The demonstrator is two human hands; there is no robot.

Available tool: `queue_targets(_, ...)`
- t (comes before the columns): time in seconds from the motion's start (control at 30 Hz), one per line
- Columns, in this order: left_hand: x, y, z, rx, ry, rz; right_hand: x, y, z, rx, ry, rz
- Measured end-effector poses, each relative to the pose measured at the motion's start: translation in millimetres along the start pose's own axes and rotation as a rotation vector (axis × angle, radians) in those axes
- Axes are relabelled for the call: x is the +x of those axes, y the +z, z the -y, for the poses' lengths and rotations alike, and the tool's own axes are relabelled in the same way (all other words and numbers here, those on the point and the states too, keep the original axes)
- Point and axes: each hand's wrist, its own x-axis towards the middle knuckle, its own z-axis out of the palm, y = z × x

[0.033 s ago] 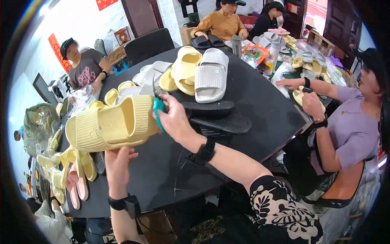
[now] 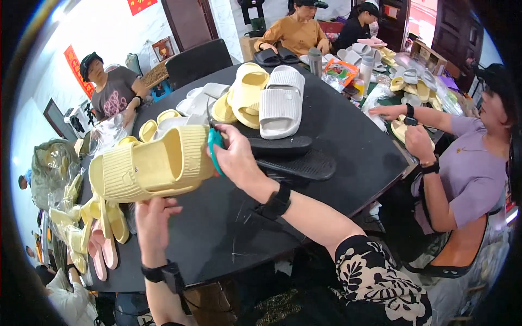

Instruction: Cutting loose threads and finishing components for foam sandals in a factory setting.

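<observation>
A pair of pale yellow ribbed slides (image 2: 157, 157), seemingly fitted together, is raised above the black table (image 2: 272, 217). My left hand (image 2: 155, 223) grips it from underneath, its fingers partly hidden behind the soles. In my right hand (image 2: 239, 157) are scissors with teal handles (image 2: 215, 148), at the right end of the yellow slides. The blades point up and away from me. Beyond them stand another yellow pair (image 2: 250, 98) and a light grey pair (image 2: 281, 103). To the right of my right hand lie black slides (image 2: 299, 163) with their soles showing.
More yellow slides (image 2: 111, 220) and pink slides (image 2: 103, 244) lie at the table's left edge. Co-workers sit at the left, far side and right. A grey tumbler (image 2: 315, 61) and an orange packet (image 2: 341, 72) stand far right. A black chair (image 2: 198, 62) is at the back.
My right hand and the scissors have shifted very slightly to the right. My left hand has moved a touch left, still under the yellow slides.
</observation>
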Motion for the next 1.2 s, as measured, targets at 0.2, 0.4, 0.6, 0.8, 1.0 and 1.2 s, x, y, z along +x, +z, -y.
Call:
queue_targets(0.2,10,-61,-34,-0.146,-0.064,-0.202,3,-33,6,-0.055,-0.105,0.002)
queue_targets(0.4,12,-89,-26,0.04,-0.073,-0.118,-3,-35,0,-0.162,-0.134,0.004)
queue_targets(0.6,30,-108,-21,-0.075,-0.099,-0.191,-5,-48,29,0.353,-0.044,-0.053)
queue_targets(0.8,85,-53,-23,-0.205,-0.122,-0.059,-32,-31,53,0.725,0.186,0.319)
queue_targets(1.0,108,122,2,-0.434,-0.125,0.526,-39,-45,67,0.693,0.025,0.322)
queue_targets(1.2,108,164,64,0.286,0.194,0.484,-45,-41,58,0.546,-0.031,0.175)
